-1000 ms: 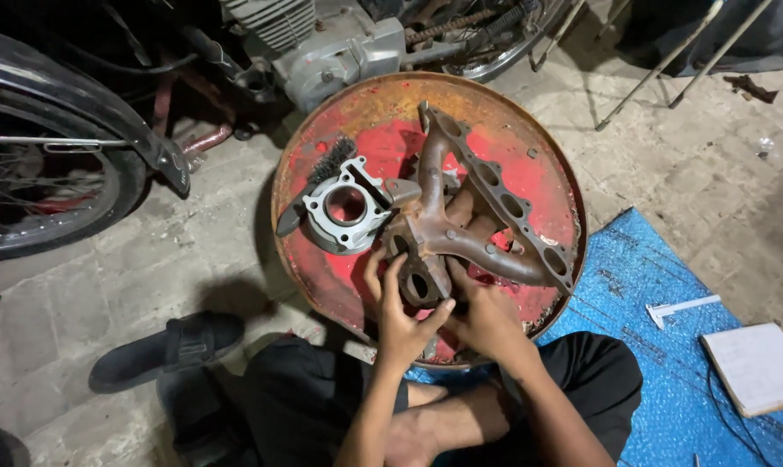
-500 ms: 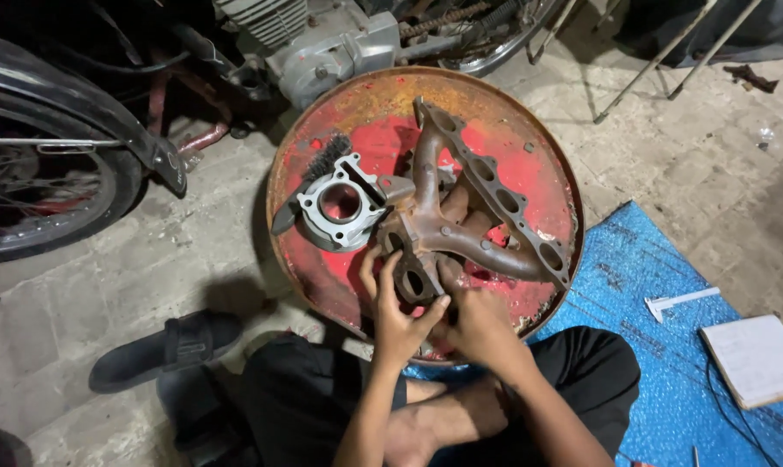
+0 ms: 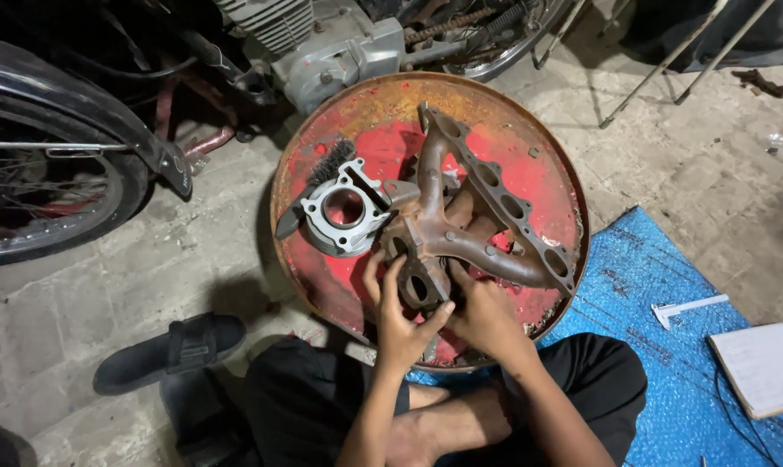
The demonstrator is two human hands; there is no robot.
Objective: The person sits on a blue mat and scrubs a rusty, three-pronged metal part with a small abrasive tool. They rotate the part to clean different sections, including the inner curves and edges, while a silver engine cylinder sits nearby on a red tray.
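Fingers of the left hand (image 3: 397,313) and right hand (image 3: 487,316) are kept wrapped around the rusty manifold (image 3: 461,227) flange, probably gripping it; little was shifted, so it remains on the red drum lid (image 3: 539,164).

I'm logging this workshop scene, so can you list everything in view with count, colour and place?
manifold: 1, rusty brown, on tray, held at near flange
cylinder: 1, silver, tray left
brush: 1, black, tray upper left
tray: 1, red, rusty, centre floor
motorcycle: 1, dark, left and top
sandal: 1, black, lower left
mat: 1, blue, right
caliper: 1, pale, on mat
notebook: 1, white, right edge
left hand: on flange
right hand: on manifold
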